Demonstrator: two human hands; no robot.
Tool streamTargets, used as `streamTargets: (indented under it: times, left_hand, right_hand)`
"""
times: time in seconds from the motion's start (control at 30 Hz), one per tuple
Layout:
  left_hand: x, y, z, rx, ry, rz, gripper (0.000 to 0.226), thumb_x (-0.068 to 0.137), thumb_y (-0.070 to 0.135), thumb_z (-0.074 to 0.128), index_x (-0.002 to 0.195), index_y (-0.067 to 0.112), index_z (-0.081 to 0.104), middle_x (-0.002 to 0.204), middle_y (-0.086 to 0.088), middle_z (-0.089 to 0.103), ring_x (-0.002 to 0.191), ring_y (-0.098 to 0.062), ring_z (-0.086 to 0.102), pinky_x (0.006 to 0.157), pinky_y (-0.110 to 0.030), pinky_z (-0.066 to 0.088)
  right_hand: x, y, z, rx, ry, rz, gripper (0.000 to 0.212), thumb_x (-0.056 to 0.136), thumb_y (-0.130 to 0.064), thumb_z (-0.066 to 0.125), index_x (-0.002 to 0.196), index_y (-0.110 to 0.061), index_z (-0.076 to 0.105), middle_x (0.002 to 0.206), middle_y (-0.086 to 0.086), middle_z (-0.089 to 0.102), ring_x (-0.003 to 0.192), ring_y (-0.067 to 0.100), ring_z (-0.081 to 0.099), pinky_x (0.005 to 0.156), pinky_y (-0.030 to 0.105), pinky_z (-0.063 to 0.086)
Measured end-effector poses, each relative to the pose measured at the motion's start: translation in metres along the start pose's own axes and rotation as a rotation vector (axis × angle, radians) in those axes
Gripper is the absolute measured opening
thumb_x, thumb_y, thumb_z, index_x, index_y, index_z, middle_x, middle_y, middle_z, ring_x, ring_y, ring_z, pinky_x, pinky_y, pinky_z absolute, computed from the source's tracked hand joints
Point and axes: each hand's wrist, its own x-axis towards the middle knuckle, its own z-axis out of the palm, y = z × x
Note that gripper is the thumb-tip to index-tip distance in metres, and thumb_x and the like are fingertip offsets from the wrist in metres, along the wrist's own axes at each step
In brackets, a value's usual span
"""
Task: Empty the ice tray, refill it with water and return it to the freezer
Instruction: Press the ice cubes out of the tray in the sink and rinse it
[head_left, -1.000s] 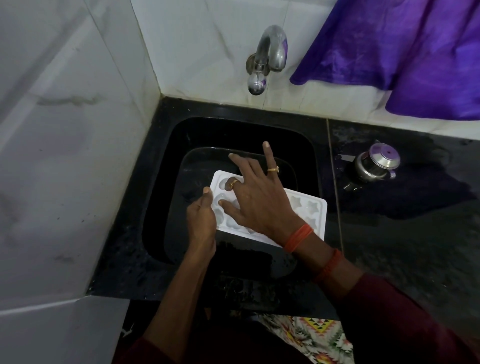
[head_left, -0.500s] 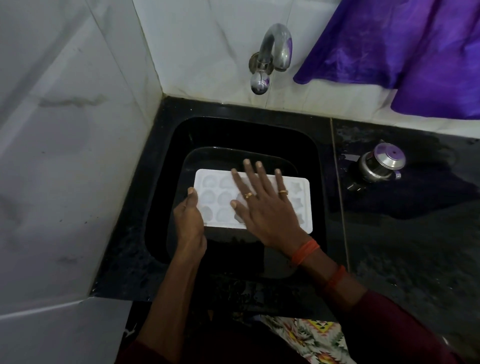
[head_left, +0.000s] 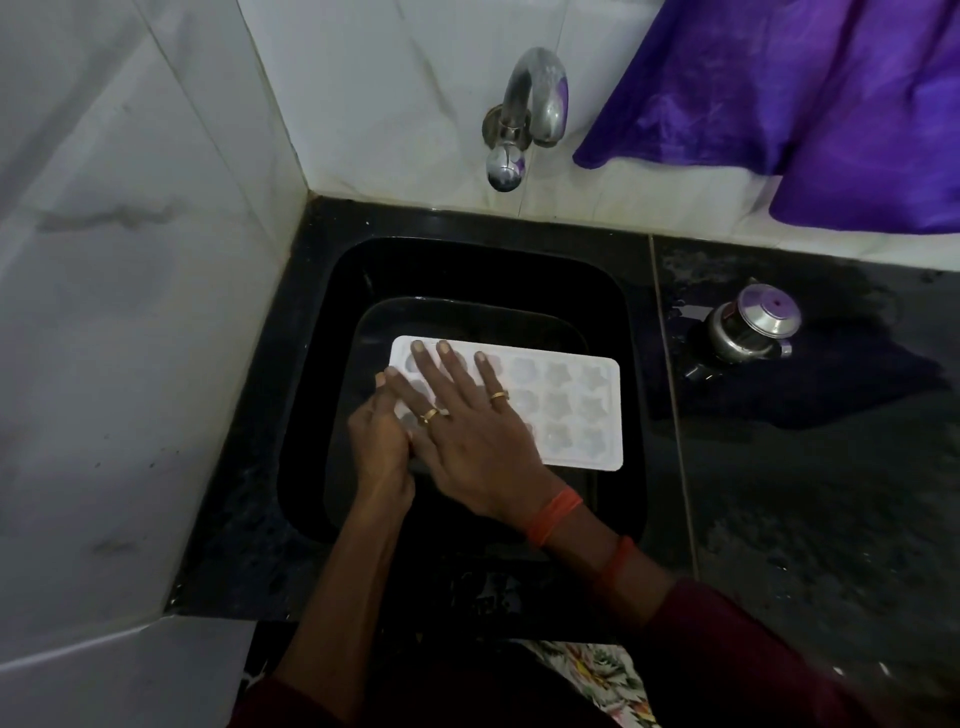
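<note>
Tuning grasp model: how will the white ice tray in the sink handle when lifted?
Probably light and somewhat flexible: the ice tray looks like thin moulded plastic. Possibly slippery; it sits in the sink by a wet-looking counter. Flat and wide, so unlikely to roll.

Room above ice tray's (head_left: 571, 410) rt half; tap (head_left: 535, 98) juts out behind sink (head_left: 467, 270), wall (head_left: 130, 312) hems left.
</note>
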Motion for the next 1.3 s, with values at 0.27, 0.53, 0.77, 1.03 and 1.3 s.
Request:
streamTargets:
  times: [0.27,0.53,0.77,1.03,1.3]
  left_hand:
    - [0.01,0.003,-0.001,-0.057,0.052,-0.016,0.033,0.105,0.035,0.05,0.096,0.012,0.072,0.09,-0.007,0.076,0.08,-0.025,0.074,0.072,-0.038,0.059]
    - [0.027,0.007,-0.016,-0.102,0.055,-0.115,0.034,0.105,0.039,0.049,0.112,0.011,0.068,0.103,-0.009,0.075,0.09,-0.027,0.073,0.058,-0.036,0.061]
    - [0.036,0.022,-0.019,-0.259,-0.184,-0.419,0.034,0.098,0.034,0.057,0.114,0.005,0.066,0.107,-0.019,0.074,0.087,-0.031,0.076,0.066,-0.042,0.064]
    - [0.057,0.013,-0.019,-0.497,-0.09,-0.747,0.072,0.08,0.041,0.079,0.134,-0.002,0.059,0.122,-0.027,0.064,0.074,-0.039,0.075,0.047,-0.029,0.059]
    - [0.069,-0.008,-0.019,-0.572,-0.071,-0.872,0.066,0.082,0.044,0.076,0.126,-0.004,0.065,0.1,-0.032,0.067,0.096,-0.034,0.062,0.045,-0.032,0.058]
  right_hand:
    - [-0.005,0.049,-0.003,-0.098,-0.079,0.053,0.06,0.104,-0.059,0.017,0.16,-0.037,0.015,0.169,0.005,0.01,0.156,0.027,0.007,0.123,0.058,0.003]
    - [-0.03,0.129,-0.015,0.347,-0.138,0.406,0.054,0.105,-0.052,0.035,0.157,-0.045,0.021,0.162,0.003,0.031,0.148,0.02,0.031,0.123,0.042,0.019]
    - [-0.014,0.153,0.01,1.196,-0.115,0.922,0.026,0.094,-0.011,0.06,0.114,-0.017,0.075,0.119,0.011,0.072,0.099,0.023,0.069,0.096,0.039,0.053]
    - [-0.018,0.156,0.025,1.537,-0.322,1.196,0.036,0.105,-0.029,0.047,0.094,-0.003,0.069,0.071,0.015,0.074,0.058,0.02,0.072,0.058,0.034,0.063]
    - [-0.019,0.167,0.041,1.479,-0.428,1.209,0.04,0.103,-0.034,0.05,0.105,0.001,0.069,0.083,0.018,0.075,0.064,0.02,0.074,0.063,0.033,0.064]
